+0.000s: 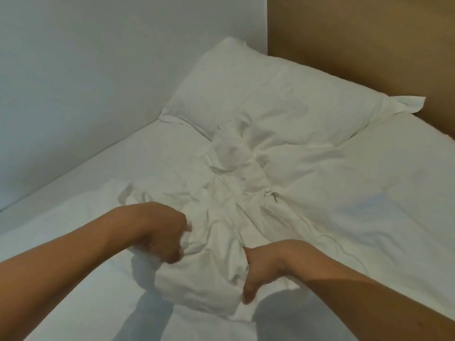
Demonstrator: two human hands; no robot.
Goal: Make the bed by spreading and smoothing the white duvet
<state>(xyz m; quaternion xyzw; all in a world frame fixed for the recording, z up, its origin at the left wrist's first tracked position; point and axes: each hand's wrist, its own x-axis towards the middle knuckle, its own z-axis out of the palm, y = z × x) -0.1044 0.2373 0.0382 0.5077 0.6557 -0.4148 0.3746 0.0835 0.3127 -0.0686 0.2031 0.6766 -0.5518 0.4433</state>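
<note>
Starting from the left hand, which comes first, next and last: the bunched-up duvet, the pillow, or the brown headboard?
Going by the head view:
1. The bunched duvet: the left hand is gripping it, so it is nearest.
2. The pillow: farther up the bed, beyond the crumpled fabric, near the white wall.
3. The wooden headboard: farthest, upright behind the pillow at the top right.

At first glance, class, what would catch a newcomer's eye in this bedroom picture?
The eye lands first on the two bare hands low in the middle: the left hand and the right hand both grip a bunched knot of the white duvet, which lies crumpled across the bed. Behind it, a white pillow leans in the corner between the pale wall and the brown wooden headboard.
</note>
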